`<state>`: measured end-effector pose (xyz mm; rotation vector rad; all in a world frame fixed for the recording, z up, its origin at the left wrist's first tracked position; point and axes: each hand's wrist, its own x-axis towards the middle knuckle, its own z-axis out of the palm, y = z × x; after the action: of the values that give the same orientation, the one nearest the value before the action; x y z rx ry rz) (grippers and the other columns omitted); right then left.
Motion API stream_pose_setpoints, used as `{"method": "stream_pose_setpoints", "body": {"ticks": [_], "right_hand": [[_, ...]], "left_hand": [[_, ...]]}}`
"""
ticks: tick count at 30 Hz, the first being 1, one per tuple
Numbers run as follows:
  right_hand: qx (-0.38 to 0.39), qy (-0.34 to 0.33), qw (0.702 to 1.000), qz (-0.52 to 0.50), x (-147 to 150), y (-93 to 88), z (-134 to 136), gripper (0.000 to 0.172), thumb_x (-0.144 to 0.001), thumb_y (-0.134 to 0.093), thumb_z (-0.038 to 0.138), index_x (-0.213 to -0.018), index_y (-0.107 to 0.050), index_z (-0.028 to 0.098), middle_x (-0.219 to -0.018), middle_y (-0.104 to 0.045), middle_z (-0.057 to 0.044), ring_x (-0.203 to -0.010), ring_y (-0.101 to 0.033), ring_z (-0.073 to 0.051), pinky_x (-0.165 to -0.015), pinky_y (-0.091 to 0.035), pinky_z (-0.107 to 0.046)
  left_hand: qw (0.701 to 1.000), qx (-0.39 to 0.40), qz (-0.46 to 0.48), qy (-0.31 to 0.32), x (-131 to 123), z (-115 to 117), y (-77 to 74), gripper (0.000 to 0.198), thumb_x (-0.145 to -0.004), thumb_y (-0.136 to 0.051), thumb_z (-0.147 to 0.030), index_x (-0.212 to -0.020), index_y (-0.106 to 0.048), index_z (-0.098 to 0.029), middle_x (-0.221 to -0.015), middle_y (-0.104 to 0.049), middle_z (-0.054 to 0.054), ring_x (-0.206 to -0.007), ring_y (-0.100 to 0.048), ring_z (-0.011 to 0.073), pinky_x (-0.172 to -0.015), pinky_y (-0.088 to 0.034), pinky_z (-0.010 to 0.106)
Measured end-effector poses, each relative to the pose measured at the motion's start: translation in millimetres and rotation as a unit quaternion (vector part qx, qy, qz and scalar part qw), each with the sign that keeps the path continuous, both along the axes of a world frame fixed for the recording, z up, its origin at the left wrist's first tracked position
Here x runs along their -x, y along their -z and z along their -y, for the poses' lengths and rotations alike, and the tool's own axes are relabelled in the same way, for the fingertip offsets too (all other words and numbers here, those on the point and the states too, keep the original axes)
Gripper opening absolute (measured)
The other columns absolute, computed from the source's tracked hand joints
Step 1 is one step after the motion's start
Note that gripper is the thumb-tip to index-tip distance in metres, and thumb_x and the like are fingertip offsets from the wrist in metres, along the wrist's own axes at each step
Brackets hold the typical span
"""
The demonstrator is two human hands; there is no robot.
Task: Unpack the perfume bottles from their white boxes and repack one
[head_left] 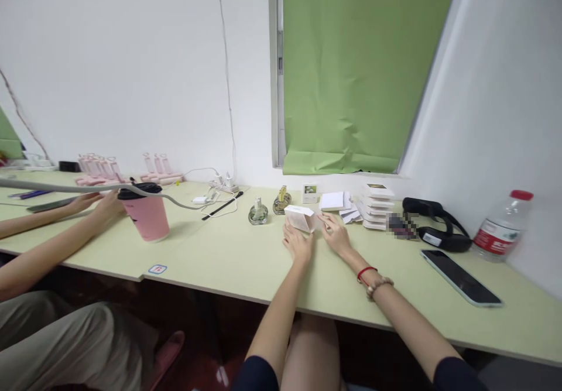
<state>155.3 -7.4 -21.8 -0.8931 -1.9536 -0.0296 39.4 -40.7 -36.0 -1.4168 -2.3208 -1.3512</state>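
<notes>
A small white carton lies on its side on the table, with its end flaps spread toward the right. My left hand is wrapped around its near side. Just right of the flapped end is my right hand, fingers bent and slightly apart, with nothing visible in them. Whether its fingertips touch a flap is hard to make out. Behind the carton stand a clear glass perfume bottle and yellowish glass bottles. A white box with a picture is upright behind my hands.
White flat boxes and stacked white boxes sit behind my right hand. Farther right are a black headset, a phone and a water bottle. At left, a pink cup stands near another person's arms.
</notes>
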Motion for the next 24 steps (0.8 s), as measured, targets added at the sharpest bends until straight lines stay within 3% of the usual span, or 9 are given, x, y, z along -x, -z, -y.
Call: {"method": "stream_pose_setpoints", "body": {"ticks": [3, 6, 10, 12, 14, 17, 20, 24], "right_hand": [[0.056, 0.006, 0.998, -0.008, -0.9, 7.5, -5.3, 0.032, -0.077, -0.040, 0.016, -0.098, -0.064, 0.022, -0.102, -0.061, -0.004, -0.078, -0.060, -0.014, -0.066, -0.048, -0.026], [0.059, 0.005, 0.998, 0.001, -10.9, 7.0, -9.8, 0.028, -0.075, -0.044, 0.016, -0.088, -0.067, 0.023, -0.099, -0.063, -0.003, -0.072, -0.060, -0.013, -0.063, -0.046, -0.024], [0.055, -0.016, 0.998, 0.021, -29.8, 11.0, -18.0, 0.024, -0.071, -0.046, 0.014, -0.080, -0.067, 0.022, -0.087, -0.063, -0.003, -0.066, -0.058, -0.012, -0.060, -0.044, -0.022], [0.084, -0.050, 0.994, 0.041, -37.1, 14.7, -25.1, 0.018, -0.067, -0.050, 0.015, -0.075, -0.065, 0.020, -0.081, -0.062, -0.002, -0.057, -0.055, -0.010, -0.054, -0.041, -0.021], [0.106, -0.068, 0.991, 0.044, -40.9, 17.5, -35.0, 0.011, -0.064, -0.051, 0.014, -0.062, -0.061, 0.018, -0.079, -0.061, -0.002, -0.052, -0.052, -0.008, -0.050, -0.040, -0.020], [0.119, -0.045, 0.992, 0.000, -41.0, 19.2, -53.3, 0.017, -0.066, -0.048, 0.014, -0.050, -0.053, 0.017, -0.084, -0.060, -0.004, -0.049, -0.050, -0.007, -0.048, -0.038, -0.020], [0.111, 0.016, 0.992, -0.063, -39.1, 19.3, -69.6, 0.020, -0.072, -0.046, 0.021, -0.055, -0.056, 0.017, -0.101, -0.057, -0.006, -0.050, -0.050, -0.007, -0.051, -0.041, -0.023], [0.111, 0.081, 0.986, -0.092, -40.1, 19.7, -79.2, 0.017, -0.071, -0.049, 0.026, -0.072, -0.065, 0.020, -0.123, -0.045, -0.007, -0.058, -0.055, -0.009, -0.061, -0.045, -0.028]], "left_hand": [[0.996, -0.006, -0.079, 0.026, 6.5, -10.6, -1.9, 0.089, -0.064, -0.062, -0.034, -0.134, -0.013, -0.011, -0.135, -0.026, 0.024, -0.122, -0.031, 0.0325, -0.090, -0.032, 0.043], [0.967, -0.022, -0.208, 0.148, 18.7, -23.9, -8.4, 0.081, -0.066, -0.059, -0.036, -0.134, -0.019, -0.014, -0.140, -0.019, 0.020, -0.127, -0.024, 0.0295, -0.094, -0.029, 0.042], [0.870, -0.027, -0.360, 0.336, 41.4, -43.0, -21.2, 0.070, -0.072, -0.050, -0.045, -0.133, -0.028, -0.020, -0.141, -0.024, 0.012, -0.128, -0.025, 0.0260, -0.101, -0.020, 0.039], [0.831, -0.014, -0.396, 0.390, 50.9, -51.4, -25.4, 0.069, -0.071, -0.050, -0.047, -0.132, -0.030, -0.022, -0.138, -0.031, 0.009, -0.126, -0.027, 0.0266, -0.101, -0.020, 0.039], [0.845, -0.032, -0.380, 0.375, 57.6, -58.2, -25.7, 0.063, -0.073, -0.048, -0.045, -0.130, -0.034, -0.022, -0.134, -0.037, 0.009, -0.122, -0.032, 0.0253, -0.099, -0.024, 0.038], [0.886, -0.066, -0.333, 0.317, 64.8, -65.2, -20.6, 0.051, -0.076, -0.047, -0.036, -0.124, -0.042, -0.021, -0.124, -0.045, 0.010, -0.112, -0.041, 0.0241, -0.092, -0.032, 0.037], [0.912, -0.060, -0.292, 0.281, 70.5, -69.3, -15.6, 0.045, -0.073, -0.049, -0.024, -0.118, -0.047, -0.021, -0.112, -0.048, 0.010, -0.098, -0.048, 0.0228, -0.085, -0.038, 0.037], [0.920, -0.016, -0.251, 0.302, 71.0, -70.4, -15.9, 0.035, -0.076, -0.040, -0.018, -0.109, -0.051, -0.022, -0.117, -0.043, 0.008, -0.080, -0.054, 0.0157, -0.073, -0.044, 0.030]]}}
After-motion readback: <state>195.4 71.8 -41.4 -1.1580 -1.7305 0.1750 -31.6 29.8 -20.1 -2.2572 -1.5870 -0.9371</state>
